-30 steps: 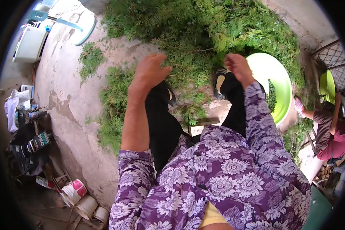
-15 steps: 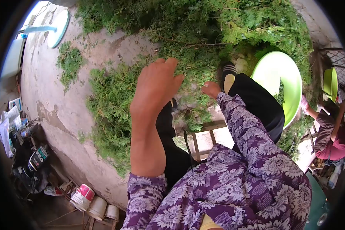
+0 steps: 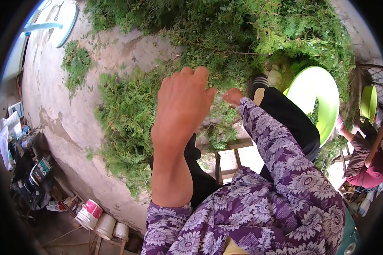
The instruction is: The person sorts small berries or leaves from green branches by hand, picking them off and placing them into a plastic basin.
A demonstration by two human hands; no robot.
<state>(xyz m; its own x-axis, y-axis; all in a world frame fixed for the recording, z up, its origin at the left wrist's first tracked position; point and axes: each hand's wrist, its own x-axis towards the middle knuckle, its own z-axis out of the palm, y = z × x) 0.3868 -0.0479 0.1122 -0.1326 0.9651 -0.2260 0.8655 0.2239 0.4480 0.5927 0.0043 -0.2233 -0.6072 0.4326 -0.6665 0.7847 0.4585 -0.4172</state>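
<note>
**Hands closing in over the cut greens**

Since the earlier frame the left hand (image 3: 184, 104) is rising closer to the camera, and the right hand (image 3: 234, 97) is drawing inward from the basin side toward the middle.

Working from the left: the concrete floor (image 3: 59, 114) is lying bare beside the pile of green sprigs (image 3: 132, 114), which is spreading across the ground ahead of the feet. The left hand is hovering above that pile, fingers loosely spread and released, grasping nothing. Just beside it, the right hand is curling at the sprigs; whether it is pinching any I cannot tell. Further right, the lime-green basin (image 3: 315, 91) is sitting near the right leg, with some greenery inside.

To handle this well, I judge the hands should be gathering small bunches from the near edge of the pile, keeping stems together.

Room is opening leftward over the bare floor; rightward the basin rim, a wooden stool frame (image 3: 225, 157) and a seated person (image 3: 366, 161) are crowding the reach.
</note>
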